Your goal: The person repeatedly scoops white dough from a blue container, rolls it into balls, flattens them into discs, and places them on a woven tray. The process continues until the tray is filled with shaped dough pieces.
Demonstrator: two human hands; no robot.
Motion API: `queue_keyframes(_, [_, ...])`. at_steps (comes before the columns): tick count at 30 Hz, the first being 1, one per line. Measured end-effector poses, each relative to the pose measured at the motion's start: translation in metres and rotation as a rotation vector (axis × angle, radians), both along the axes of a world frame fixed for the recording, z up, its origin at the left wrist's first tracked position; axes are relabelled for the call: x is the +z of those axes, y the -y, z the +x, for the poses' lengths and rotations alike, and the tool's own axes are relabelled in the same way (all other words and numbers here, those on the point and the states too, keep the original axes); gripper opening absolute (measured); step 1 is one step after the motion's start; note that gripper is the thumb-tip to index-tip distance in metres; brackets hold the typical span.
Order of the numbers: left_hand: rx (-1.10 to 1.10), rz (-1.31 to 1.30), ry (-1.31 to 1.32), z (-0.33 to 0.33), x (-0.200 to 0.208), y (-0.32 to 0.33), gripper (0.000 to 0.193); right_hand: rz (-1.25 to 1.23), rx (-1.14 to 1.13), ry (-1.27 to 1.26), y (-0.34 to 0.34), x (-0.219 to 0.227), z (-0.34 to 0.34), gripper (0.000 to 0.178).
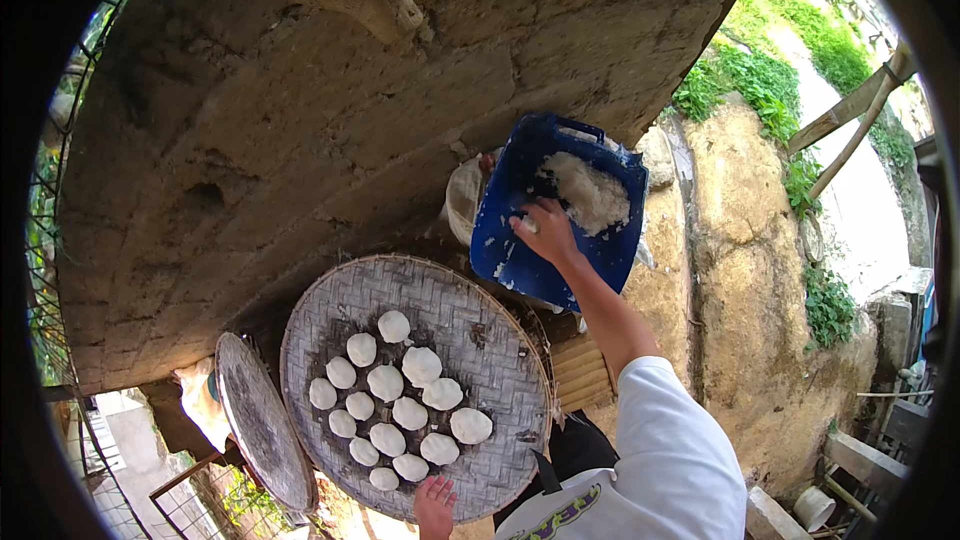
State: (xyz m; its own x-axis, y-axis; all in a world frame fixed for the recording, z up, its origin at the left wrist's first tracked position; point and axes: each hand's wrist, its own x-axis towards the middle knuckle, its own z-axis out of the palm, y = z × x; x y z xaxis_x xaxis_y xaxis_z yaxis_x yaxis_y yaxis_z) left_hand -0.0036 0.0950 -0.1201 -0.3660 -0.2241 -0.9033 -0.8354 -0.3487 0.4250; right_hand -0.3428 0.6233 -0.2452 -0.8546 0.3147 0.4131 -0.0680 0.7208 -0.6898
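Note:
My right hand (546,232) reaches into a blue plastic tub (488,248), its fingers curled around a small bit of white dough. Beside that hand, a heap of crumbly white dough (590,192) lies in the tub, and white scraps stick to its walls. My left hand (435,506) rests at the near rim of a round woven bamboo tray (510,370), fingers stretched out and holding nothing. On the tray sit several rounded white dough lumps (422,366) of differing sizes, gathered toward the middle; the nearest ones lie just beyond my left hand.
A rough earthen wall (300,140) rises behind the tub and tray. Left of the tray, a second woven tray (262,425) leans on its edge. A whitish container (464,198) stands partly behind the tub. Bamboo slats (583,372) lie beneath it. Wooden poles (850,120) stand at the far right.

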Motion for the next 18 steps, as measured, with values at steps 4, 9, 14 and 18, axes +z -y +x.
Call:
queue_keyframes(4, [0.012,-0.011,0.016,-0.002,0.002,-0.001,0.042,0.321,0.263,0.22,0.006,-0.007,0.001,0.013])
queue_keyframes(9, [0.034,-0.009,0.008,0.002,0.009,-0.002,0.041,0.038,0.019,-0.064,0.004,0.012,0.009,0.022])
queue_keyframes(14, [0.04,-0.021,0.052,0.003,0.004,-0.007,0.044,0.16,-0.155,-0.068,0.017,0.024,0.018,0.029])
queue_keyframes(18, [0.017,-0.021,-0.003,-0.004,0.002,-0.016,0.045,0.26,0.16,0.143,0.024,0.006,0.02,0.026])
